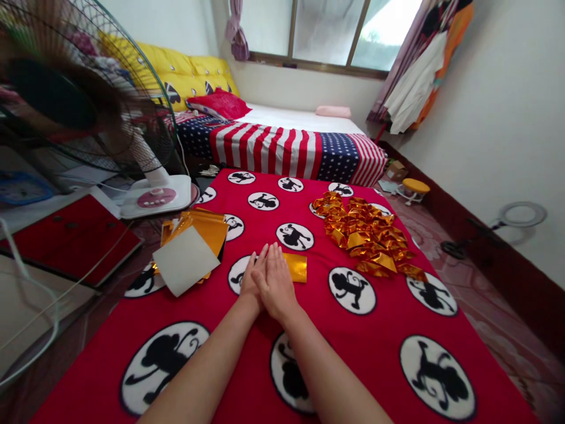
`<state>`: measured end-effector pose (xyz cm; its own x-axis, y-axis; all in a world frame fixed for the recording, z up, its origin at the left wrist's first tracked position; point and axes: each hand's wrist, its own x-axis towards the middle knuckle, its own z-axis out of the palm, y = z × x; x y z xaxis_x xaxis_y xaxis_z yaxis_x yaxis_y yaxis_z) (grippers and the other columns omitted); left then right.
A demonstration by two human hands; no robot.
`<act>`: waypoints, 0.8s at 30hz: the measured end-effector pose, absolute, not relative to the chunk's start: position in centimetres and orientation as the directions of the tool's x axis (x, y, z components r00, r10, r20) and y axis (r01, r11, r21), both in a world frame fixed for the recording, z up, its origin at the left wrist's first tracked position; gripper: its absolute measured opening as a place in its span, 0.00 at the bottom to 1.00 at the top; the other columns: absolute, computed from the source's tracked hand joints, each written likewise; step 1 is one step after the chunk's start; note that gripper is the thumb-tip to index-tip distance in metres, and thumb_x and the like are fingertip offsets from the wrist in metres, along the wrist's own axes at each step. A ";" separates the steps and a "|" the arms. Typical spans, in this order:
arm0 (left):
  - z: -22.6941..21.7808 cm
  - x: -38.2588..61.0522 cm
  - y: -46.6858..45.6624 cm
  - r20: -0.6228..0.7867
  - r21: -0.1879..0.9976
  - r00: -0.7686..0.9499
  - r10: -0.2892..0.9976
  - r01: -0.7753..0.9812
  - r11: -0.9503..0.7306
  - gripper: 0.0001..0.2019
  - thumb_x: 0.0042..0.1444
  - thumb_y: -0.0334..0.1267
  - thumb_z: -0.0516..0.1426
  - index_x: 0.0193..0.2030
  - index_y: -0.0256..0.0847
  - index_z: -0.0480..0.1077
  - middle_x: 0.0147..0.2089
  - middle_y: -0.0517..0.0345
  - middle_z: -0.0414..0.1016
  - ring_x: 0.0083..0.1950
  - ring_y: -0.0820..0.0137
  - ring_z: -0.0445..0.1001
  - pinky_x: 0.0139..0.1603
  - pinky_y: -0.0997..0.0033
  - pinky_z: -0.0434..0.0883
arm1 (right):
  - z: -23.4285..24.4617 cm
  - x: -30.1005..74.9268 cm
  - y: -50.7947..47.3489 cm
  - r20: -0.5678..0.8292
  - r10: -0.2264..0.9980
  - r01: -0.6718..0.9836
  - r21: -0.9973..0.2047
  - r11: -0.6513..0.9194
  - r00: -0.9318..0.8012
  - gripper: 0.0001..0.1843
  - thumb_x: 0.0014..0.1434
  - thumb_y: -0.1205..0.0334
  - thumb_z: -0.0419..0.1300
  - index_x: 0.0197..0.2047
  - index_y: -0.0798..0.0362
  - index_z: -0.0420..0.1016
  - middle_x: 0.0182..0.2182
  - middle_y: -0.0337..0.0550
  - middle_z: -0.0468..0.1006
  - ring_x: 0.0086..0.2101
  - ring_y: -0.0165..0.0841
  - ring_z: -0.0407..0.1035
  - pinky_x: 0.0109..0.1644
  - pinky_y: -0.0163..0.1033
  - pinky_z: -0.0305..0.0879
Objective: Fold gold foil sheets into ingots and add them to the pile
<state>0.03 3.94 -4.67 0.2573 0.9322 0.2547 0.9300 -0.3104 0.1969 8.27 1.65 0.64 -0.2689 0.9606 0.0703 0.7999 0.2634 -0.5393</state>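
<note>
A strip of shiny gold foil paper (296, 268) lies on the red cloth, partly covered by my hands. My right hand (274, 281) lies flat over its left part, fingers stretched forward. Close beside it, my left hand (252, 282) is also flat, its fingers extended and partly under the right one. To the left sits a stack of gold foil sheets (205, 224) with a pale square sheet (186, 260) on top, its corner over the cloth. On the right is a heap of folded gold foil pieces (366, 235).
The red cloth (366, 365) with monkey prints spreads under everything. A standing fan (154, 194) is at the left beside a red-topped cabinet (70, 235). Behind is a bed (282, 147). A yellow stool (415, 186) and a ring light (523, 214) stand at the right.
</note>
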 end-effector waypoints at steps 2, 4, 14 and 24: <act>-4.1 0.1 3.8 0.211 0.162 0.263 0.942 0.941 -0.299 0.26 0.65 0.34 0.43 0.70 0.46 0.57 0.73 0.56 0.53 0.74 0.59 0.49 0.71 0.48 0.50 | 0.0 9.7 1.8 0.057 0.965 0.825 -0.508 0.247 -0.254 0.44 0.67 0.40 0.43 0.73 0.63 0.39 0.72 0.52 0.41 0.70 0.39 0.36 0.71 0.49 0.39; -3.5 0.3 3.6 0.182 0.153 0.245 0.952 0.950 -0.273 0.26 0.66 0.37 0.43 0.70 0.43 0.55 0.74 0.56 0.50 0.75 0.60 0.48 0.71 0.48 0.51 | -0.4 11.6 1.8 0.030 0.961 0.861 -0.436 0.259 -0.274 0.43 0.66 0.39 0.44 0.73 0.62 0.42 0.72 0.51 0.42 0.70 0.39 0.36 0.72 0.50 0.35; -1.1 1.1 2.8 0.185 0.213 0.182 0.966 0.952 -0.220 0.26 0.64 0.37 0.46 0.69 0.35 0.59 0.74 0.48 0.50 0.75 0.58 0.48 0.71 0.44 0.50 | -1.9 16.5 1.1 0.059 0.975 0.965 -0.142 0.222 -0.215 0.34 0.69 0.52 0.43 0.73 0.58 0.45 0.72 0.47 0.39 0.70 0.39 0.36 0.71 0.54 0.37; -0.5 3.6 1.9 0.124 0.361 0.490 0.863 0.788 -0.499 0.36 0.66 0.56 0.41 0.73 0.33 0.47 0.75 0.48 0.46 0.75 0.63 0.46 0.73 0.54 0.52 | -2.7 16.6 1.1 0.071 0.968 0.967 -0.074 0.245 -0.240 0.33 0.69 0.54 0.42 0.73 0.53 0.44 0.72 0.44 0.38 0.71 0.39 0.33 0.70 0.55 0.35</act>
